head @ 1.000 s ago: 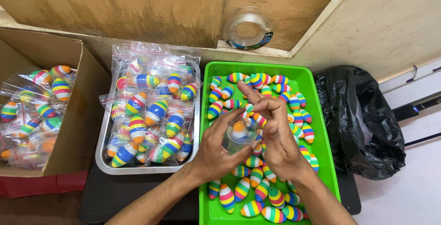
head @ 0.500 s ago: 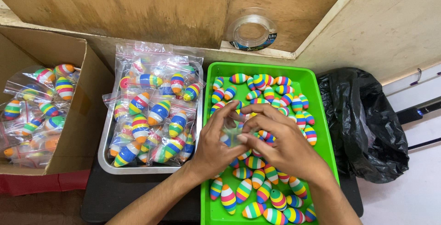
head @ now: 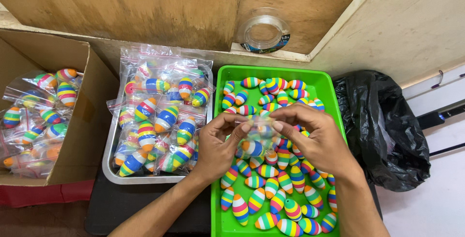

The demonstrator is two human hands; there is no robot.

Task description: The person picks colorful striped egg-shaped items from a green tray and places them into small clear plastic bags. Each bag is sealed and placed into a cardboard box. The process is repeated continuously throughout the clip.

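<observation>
Looking down from above, we see our two bare forearms reaching forward from the near edge. Nearest us lies the green plastic tray (head: 220, 121), resting on a dark desk (head: 145, 203) and filled with loose oval floats striped in rainbow colours (head: 271, 188).

Just above the middle of that tray our hands meet. The left hand (head: 215, 145) and the right hand (head: 315, 137) are close together, fingertips facing each other, both pinching a small clear plastic bag (head: 255, 128) between them. The bag is held off the tray, stretched sideways from left to right, so its long axis runs across our view. One orange, white and blue striped float (head: 253, 148) hangs in its lower part, just under the fingertips. The bag sits midway between the two hands, neither clearly nearer; the left grips its left edge, the right its right edge.

To the left of the green tray, touching it, stands a metal tray (head: 109, 174) heaped with sealed clear bags of striped floats (head: 160, 116). Further left, an open cardboard box (head: 82, 135) holds more such bags. To the right lies a crumpled black plastic bag (head: 382, 125).

Farthest away, a roll of clear tape (head: 264, 33) rests on a ledge against a wooden board (head: 145, 4).
</observation>
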